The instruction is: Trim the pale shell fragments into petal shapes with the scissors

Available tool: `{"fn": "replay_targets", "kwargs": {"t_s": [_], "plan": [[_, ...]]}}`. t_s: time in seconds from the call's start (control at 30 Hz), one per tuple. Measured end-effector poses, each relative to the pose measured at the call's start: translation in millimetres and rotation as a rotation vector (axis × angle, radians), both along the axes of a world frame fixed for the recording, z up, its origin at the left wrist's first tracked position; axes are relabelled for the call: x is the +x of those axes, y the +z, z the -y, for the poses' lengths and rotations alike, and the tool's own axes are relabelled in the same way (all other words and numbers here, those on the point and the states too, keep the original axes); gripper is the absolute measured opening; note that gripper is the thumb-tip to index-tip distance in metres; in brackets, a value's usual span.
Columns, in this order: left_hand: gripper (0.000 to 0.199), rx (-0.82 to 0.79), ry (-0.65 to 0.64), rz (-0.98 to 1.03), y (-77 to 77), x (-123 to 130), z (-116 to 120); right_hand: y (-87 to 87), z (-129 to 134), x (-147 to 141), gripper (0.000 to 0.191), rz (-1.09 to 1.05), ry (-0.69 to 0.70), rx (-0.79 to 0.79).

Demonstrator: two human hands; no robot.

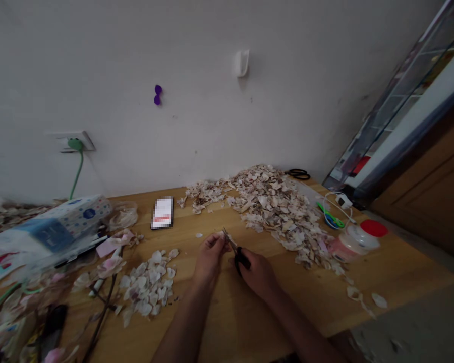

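Observation:
My right hand (263,276) is closed around the black handles of a pair of scissors (242,258), whose blades point up and left toward my other hand. Pinched in the fingers of my left hand (209,256) is a small pale petal-like piece (228,239), partly hidden by the fingers and the blades. To the left lies a small pile of whitish petal-like pieces (149,285). A much larger heap of brownish-white pieces (272,201) spreads from the wall along the right side. One loose flake (199,235) rests left of my hands.
A phone (162,213) lies near the wall. On the left are a tissue pack (71,219), pink cloth-like flowers (111,265) and dark stems (103,315). At right stand a red-lidded jar (357,239), green scissors (331,217) and a white cable (325,201); black-handled scissors (299,174) lie behind.

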State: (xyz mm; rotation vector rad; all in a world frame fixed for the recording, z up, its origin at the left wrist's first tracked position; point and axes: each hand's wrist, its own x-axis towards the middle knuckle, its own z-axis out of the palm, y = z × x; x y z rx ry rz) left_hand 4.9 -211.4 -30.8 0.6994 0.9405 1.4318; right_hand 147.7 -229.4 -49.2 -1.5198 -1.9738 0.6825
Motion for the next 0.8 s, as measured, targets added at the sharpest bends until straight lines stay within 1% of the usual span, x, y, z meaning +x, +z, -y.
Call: {"fn": "replay_targets", "kwargs": {"t_s": [0.1,0.2,0.3,0.5,0.63,0.8], "plan": [[0.030,0.028,-0.007,-0.112,-3.1,-1.1,-0.6,-1.4,0.1,0.3,0.023,0.003,-0.014,-0.003],[0.032,0.054,-0.006,-0.174,-3.4,-2.3,-1.7,-0.4,0.5,0.5,0.023,-0.001,-0.011,-0.017],[0.031,0.080,0.000,-0.210,0.9,-3.7,-2.2,2.1,0.8,0.1,0.022,-0.008,-0.011,-0.031],[0.030,0.119,0.005,-0.348,11.8,-8.0,-2.4,4.5,1.2,-0.3,0.022,0.001,-0.003,-0.019],[0.029,0.113,0.007,-0.344,12.6,-9.6,-2.7,3.3,1.4,-0.1,0.023,-0.005,0.000,-0.016],[0.030,0.104,-0.005,-0.297,7.8,-8.1,-3.0,2.7,0.9,0.1,0.023,-0.013,-0.004,-0.028]]}}
